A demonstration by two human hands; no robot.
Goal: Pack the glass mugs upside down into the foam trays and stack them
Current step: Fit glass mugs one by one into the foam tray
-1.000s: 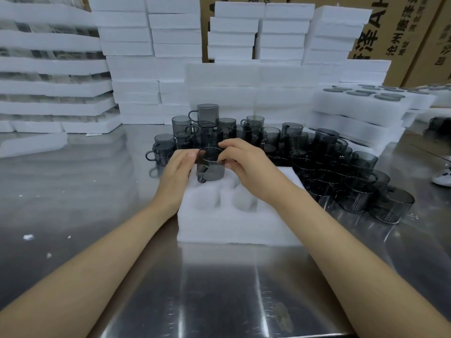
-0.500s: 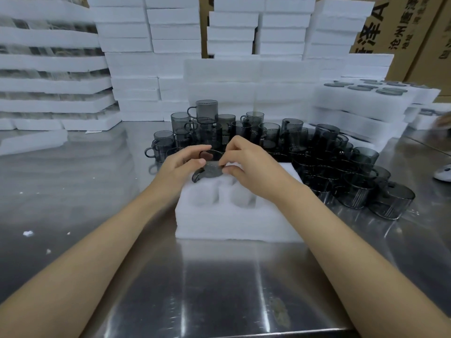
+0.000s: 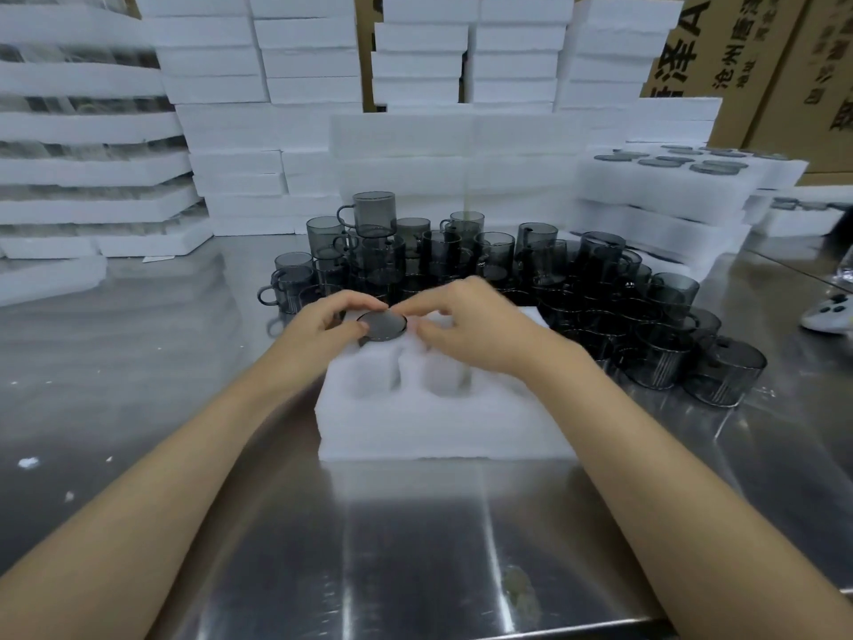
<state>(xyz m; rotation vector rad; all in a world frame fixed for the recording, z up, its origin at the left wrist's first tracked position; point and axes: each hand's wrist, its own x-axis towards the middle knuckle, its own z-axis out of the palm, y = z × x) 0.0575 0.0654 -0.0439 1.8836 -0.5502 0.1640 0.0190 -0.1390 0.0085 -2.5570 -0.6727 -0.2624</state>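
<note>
A white foam tray (image 3: 438, 427) with several round pockets lies on the steel table in front of me. A dark glass mug (image 3: 382, 325) sits upside down in the tray's far-left pocket, with only its round base showing. My left hand (image 3: 318, 327) curls round the base's left rim with thumb and fingers. My right hand (image 3: 466, 325) pinches the right rim with its fingertips. The two nearer pockets (image 3: 445, 374) are empty. Behind the tray stands a crowd of loose dark glass mugs (image 3: 544, 270), some stacked on others.
Packed foam trays (image 3: 669, 177) with mug bases showing are stacked at the right. Tall piles of white foam trays (image 3: 277, 85) line the back and left, with cardboard boxes (image 3: 738, 62) behind. A small white object (image 3: 826, 314) lies at the right edge. The steel table (image 3: 415, 547) reaches to me.
The mug, held above the tray by both hands a second ago, has gone down into the far-left pocket until only its base shows. Both hands followed it down.
</note>
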